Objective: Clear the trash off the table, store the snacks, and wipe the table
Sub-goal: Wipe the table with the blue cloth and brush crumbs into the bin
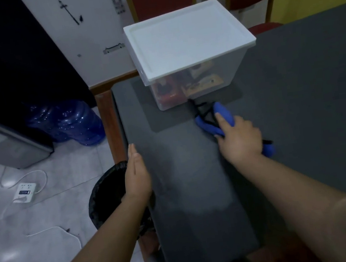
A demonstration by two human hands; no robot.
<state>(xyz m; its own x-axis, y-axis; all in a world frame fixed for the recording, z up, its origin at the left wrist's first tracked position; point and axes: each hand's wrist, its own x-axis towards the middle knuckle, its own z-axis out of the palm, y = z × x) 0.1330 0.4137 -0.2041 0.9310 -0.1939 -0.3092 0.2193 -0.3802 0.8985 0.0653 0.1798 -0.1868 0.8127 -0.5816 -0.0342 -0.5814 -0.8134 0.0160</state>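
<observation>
My right hand (pixel 238 138) is gripping a blue cloth (pixel 221 116) and pressing it on the dark table mat (pixel 195 172), just near of the clear storage box (pixel 189 66). The box is standing at the far left of the table with its white lid (pixel 188 37) closed, and snack packets (pixel 183 86) are showing inside. My left hand (pixel 137 175) is lying flat with straight fingers at the left table edge, above the black trash bin (pixel 107 195).
</observation>
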